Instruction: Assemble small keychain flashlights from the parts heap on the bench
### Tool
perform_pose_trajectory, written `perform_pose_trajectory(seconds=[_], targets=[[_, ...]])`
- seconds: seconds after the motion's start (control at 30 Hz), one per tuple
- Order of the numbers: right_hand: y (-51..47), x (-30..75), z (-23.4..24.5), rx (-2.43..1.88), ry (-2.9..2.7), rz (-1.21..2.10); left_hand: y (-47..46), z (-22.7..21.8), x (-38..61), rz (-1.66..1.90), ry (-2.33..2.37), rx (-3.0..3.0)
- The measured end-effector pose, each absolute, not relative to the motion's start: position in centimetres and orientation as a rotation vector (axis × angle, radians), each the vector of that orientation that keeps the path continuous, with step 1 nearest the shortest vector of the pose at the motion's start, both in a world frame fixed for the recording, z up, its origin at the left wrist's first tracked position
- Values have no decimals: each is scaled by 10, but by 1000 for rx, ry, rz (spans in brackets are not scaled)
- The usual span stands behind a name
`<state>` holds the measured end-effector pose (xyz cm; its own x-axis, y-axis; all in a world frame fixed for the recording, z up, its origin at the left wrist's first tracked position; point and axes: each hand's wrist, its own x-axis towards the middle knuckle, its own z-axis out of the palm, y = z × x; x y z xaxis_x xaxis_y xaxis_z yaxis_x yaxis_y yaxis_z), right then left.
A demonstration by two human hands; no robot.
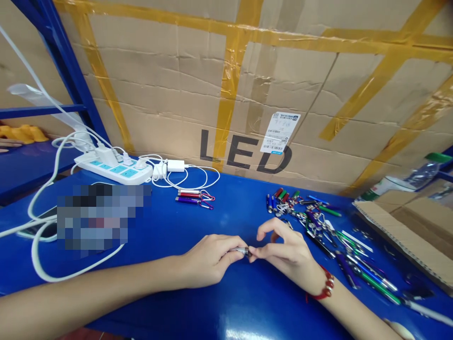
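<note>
My left hand (pixel 212 257) is closed around a small silver flashlight (pixel 242 250), so most of its body is hidden. Only its silver side and dark end stick out past the thumb and forefinger. At that dark end, fingertips of my right hand (pixel 283 248) pinch or press; its forefinger is raised and bent. A red bead bracelet (pixel 327 285) circles the right wrist. Beyond my hands lie a red-and-silver flashlight (pixel 189 193) and a purple flashlight (pixel 187 200), each with a carabiner clip.
A heap of small coloured flashlights (pixel 314 219) and clips spreads over the blue table (pixel 226 217) on the right, beside an open cardboard box (pixel 406 241). On the left are a white power strip (pixel 130 174), cables and a blurred-out item (pixel 99 217). A large carton (pixel 170 85) stands behind.
</note>
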<state>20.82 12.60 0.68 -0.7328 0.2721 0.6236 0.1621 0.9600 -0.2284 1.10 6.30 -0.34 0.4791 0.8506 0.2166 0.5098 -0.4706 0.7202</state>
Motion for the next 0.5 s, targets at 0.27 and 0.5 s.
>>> perform_pose_trajectory(seconds=[0.27,0.5], targets=[[122,206,0,-323,-2362,314,61,-6,10,783,1122,2204],[119,200,-2,-458,-2291,512,64,-11,11,803,1140,2247]])
